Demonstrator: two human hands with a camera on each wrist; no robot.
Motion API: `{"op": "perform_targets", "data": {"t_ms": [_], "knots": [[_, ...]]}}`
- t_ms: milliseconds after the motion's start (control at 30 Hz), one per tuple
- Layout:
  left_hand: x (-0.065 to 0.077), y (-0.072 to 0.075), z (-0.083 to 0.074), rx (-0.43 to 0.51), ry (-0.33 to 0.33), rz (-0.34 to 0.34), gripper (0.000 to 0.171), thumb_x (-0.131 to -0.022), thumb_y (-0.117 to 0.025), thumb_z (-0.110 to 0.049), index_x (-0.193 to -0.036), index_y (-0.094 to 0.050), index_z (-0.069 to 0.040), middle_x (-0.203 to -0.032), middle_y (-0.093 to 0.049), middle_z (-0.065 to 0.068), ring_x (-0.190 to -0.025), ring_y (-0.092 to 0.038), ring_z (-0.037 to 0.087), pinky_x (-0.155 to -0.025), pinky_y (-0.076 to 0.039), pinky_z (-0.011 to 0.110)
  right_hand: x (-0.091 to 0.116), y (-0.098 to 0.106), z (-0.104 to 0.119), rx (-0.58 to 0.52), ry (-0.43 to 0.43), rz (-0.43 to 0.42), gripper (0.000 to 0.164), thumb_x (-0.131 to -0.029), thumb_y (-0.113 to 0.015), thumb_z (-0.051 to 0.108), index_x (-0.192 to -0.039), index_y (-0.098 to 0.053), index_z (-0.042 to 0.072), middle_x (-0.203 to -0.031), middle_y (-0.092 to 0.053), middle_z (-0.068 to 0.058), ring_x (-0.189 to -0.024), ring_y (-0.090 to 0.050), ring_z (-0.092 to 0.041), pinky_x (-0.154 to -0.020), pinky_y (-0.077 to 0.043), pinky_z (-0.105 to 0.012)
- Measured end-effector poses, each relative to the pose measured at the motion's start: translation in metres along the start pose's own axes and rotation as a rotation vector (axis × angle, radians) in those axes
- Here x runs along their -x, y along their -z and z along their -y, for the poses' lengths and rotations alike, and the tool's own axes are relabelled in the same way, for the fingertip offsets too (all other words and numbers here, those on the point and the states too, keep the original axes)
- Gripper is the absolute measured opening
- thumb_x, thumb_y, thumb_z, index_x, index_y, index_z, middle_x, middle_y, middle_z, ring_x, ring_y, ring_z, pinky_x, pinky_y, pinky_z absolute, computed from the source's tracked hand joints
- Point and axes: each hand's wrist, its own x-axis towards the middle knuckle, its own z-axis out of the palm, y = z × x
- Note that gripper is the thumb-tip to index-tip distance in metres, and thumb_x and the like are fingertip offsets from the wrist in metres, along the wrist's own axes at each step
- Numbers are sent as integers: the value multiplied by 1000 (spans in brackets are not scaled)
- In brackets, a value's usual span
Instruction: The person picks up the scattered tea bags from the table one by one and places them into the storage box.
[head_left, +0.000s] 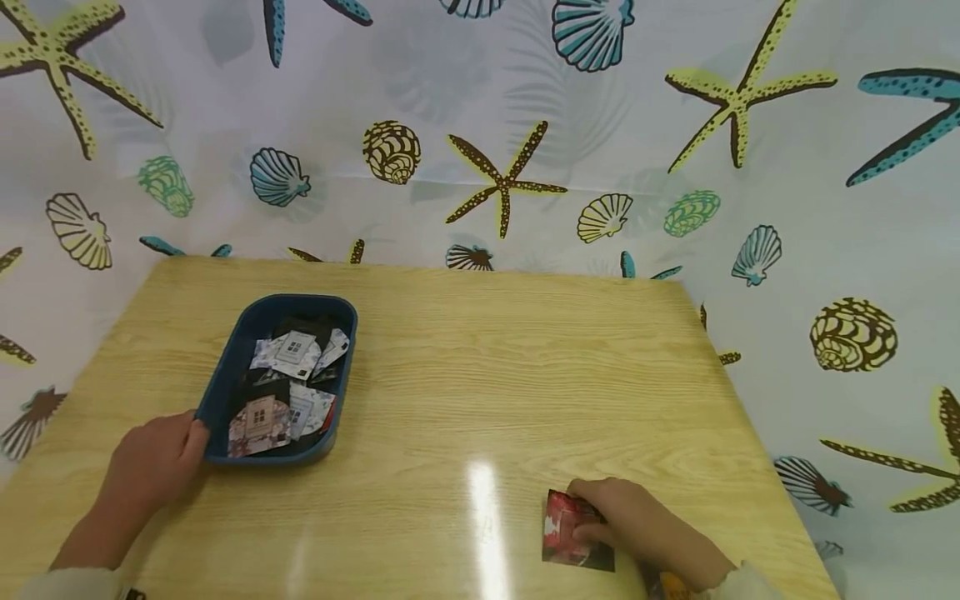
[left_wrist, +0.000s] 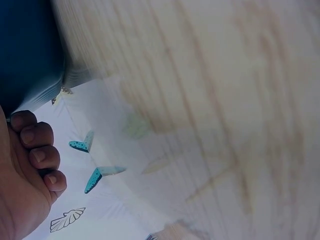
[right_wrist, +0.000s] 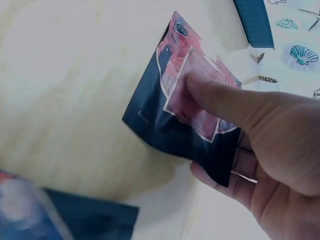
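Observation:
Between the thumb and fingers of my right hand (head_left: 626,521) is a small red and black packet (head_left: 558,533), pinched near the front right of the table. The right wrist view shows the thumb lying across the face of the packet (right_wrist: 175,85), with the fingers behind it. At the left, my left hand (head_left: 153,458) grips the near left corner of a dark blue plastic bin (head_left: 348,333). In the left wrist view its curled fingers (left_wrist: 45,157) show beside the bin's wall (left_wrist: 30,55). Inside the bin lie several packets (head_left: 296,350), white, black and pinkish.
Under my right forearm, partly hidden, is another packet with an orange patch (head_left: 675,587). The light wooden table (head_left: 517,358) carries a bright glare streak near its front. A white cloth (head_left: 420,75) printed with shells and starfish hangs behind and around it.

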Motion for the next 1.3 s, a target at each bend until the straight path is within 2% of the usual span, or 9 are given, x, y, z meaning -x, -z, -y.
{"op": "perform_targets", "data": {"t_ms": [167, 300, 533, 633, 767, 867, 1033, 1167, 1300], "knots": [[-2, 1, -1, 7, -8, -4, 32, -100, -31, -15, -70, -42, -12, -65, -49, 4, -60, -41, 17, -57, -29, 34, -24, 1, 3, -51, 84, -58, 16, -92, -68, 28, -94, -63, 13, -71, -62, 12, -59, -37, 9, -55, -35, -15], [-1, -3, 0, 26, -1, -8, 33, -100, -29, -15, -70, -41, -12, -65, -49, 5, -59, -41, 18, -57, -28, 34, -53, -5, 18, -151, 134, -38, 11, -95, -65, 25, -90, -64, 14, -69, -62, 9, -56, -36, 8, -54, -32, -14], [7, -10, 0, 47, -8, -45, 33, -101, -30, -15, -70, -40, -13, -61, -41, 2, -57, -36, 16, -56, -28, 32, -114, 0, 56, -722, 203, 79, 20, -100, -56, 12, -105, -67, -4, -97, -71, -23, -78, -61, -1, -72, -50, -20], [6, -7, 0, 38, -6, -75, 32, -101, -31, -15, -70, -41, -12, -62, -41, 2, -58, -37, 17, -57, -28, 33, -139, 7, 81, -863, 142, 36, 23, -99, -59, 11, -111, -67, -7, -101, -71, -20, -84, -65, -3, -75, -53, -21], [4, -3, 0, 40, -7, -83, 32, -101, -32, -15, -70, -41, -13, -61, -40, 1, -58, -36, 16, -57, -27, 32, -169, 15, 113, -992, -7, -31, 27, -96, -63, 10, -116, -66, -7, -96, -74, -8, -76, -65, -3, -71, -54, -23], [2, -3, -1, 35, -10, -66, 31, -100, -33, -14, -70, -42, -13, -61, -42, 1, -59, -38, 16, -57, -29, 32, -189, 17, 130, -1055, -98, -50, 28, -95, -64, 8, -118, -65, -7, -99, -77, -11, -71, -65, -2, -70, -57, -26], [0, -3, -1, 27, 1, -50, 31, -100, -32, -14, -71, -42, -12, -63, -44, 1, -60, -39, 16, -57, -29, 33, -222, 13, 154, -1112, -157, -80, 25, -94, -62, 3, -116, -66, -7, -110, -74, -23, -68, -66, -2, -78, -60, -34], [2, -3, -2, 32, 5, -65, 31, -100, -33, -14, -70, -42, -12, -61, -42, 2, -58, -38, 17, -57, -29, 33, -245, 8, 172, -1167, -187, -95, 22, -94, -61, -1, -114, -66, -8, -110, -73, -24, -67, -65, -2, -85, -58, -39], [4, -2, -4, 34, 1, -86, 32, -101, -33, -14, -70, -40, -13, -60, -39, 1, -57, -36, 16, -57, -28, 32, -259, 2, 184, -1218, -214, -93, 26, -92, -61, -6, -118, -63, -9, -87, -70, -10, -65, -62, -3, -81, -60, -33]]}}
